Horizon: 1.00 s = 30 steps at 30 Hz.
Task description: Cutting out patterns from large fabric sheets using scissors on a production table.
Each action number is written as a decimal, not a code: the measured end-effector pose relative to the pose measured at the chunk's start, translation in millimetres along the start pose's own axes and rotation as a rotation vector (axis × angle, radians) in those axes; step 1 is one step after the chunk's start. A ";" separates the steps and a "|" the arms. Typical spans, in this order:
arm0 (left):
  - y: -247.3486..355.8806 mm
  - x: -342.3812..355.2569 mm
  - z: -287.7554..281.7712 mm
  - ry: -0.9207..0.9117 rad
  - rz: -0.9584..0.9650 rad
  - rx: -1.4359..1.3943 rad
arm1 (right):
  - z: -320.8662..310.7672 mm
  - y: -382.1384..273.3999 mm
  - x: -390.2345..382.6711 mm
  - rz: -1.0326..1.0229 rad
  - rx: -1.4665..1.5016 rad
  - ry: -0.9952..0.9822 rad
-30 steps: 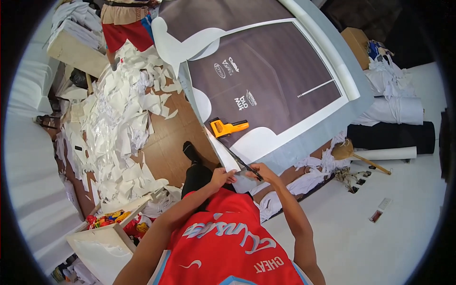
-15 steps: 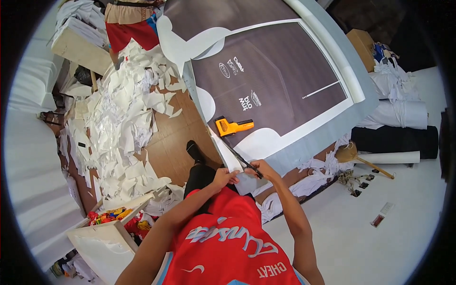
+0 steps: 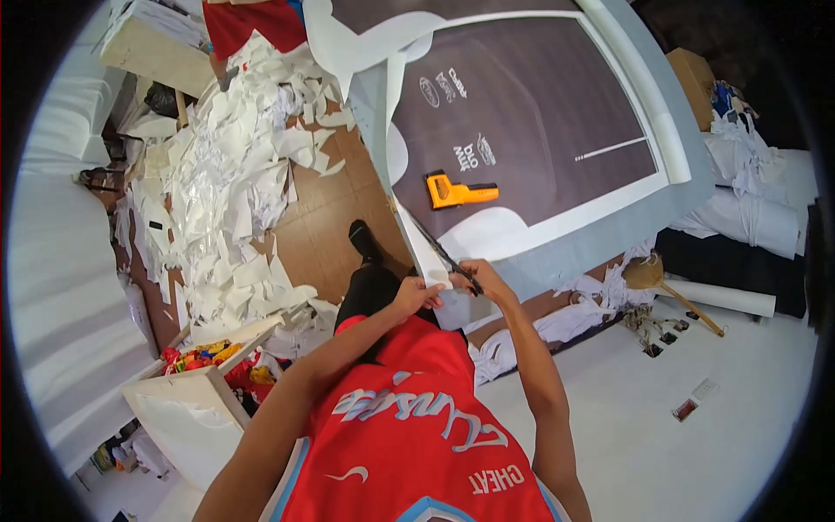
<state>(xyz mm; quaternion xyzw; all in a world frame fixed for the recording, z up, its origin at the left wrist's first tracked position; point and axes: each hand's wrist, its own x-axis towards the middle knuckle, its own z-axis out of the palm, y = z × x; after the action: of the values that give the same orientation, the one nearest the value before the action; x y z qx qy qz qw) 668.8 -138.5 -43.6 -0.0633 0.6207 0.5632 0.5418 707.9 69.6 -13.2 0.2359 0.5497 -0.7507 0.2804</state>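
R hand (image 3: 484, 277) grips scissors (image 3: 442, 254), blades now further along white paper strip (image 3: 424, 252) at edge of dark printed sheet (image 3: 522, 113) vs 1 s ago. L hand (image 3: 416, 294) pinches strip's near end, fingers closed. Cut advancing; orange tool (image 3: 459, 190) lies on sheet, untouched.

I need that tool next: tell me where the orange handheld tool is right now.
In the head view, the orange handheld tool lies on the dark printed sheet, just beyond the scissors in the right hand.
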 end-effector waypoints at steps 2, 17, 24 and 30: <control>-1.3 3.2 2.1 -0.015 0.024 -0.002 | -1.5 4.9 8.3 -0.023 -0.118 0.053; -16.2 -8.7 -11.9 -0.024 0.054 0.014 | 35.2 -6.1 26.7 -0.101 -0.244 0.042; -26.6 -76.4 -243.9 0.185 0.029 0.089 | 66.6 -4.9 -50.7 -0.185 -0.196 0.163; 24.5 -49.5 -244.7 0.740 -0.274 0.592 | 80.6 71.0 -98.8 -0.354 -0.334 0.512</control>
<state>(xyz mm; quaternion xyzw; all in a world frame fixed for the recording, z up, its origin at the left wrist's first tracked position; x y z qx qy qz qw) 524.9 -344.0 -45.5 -0.1836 0.8908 0.2259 0.3490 824.8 -8.5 26.0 0.2683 0.7499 -0.6038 0.0334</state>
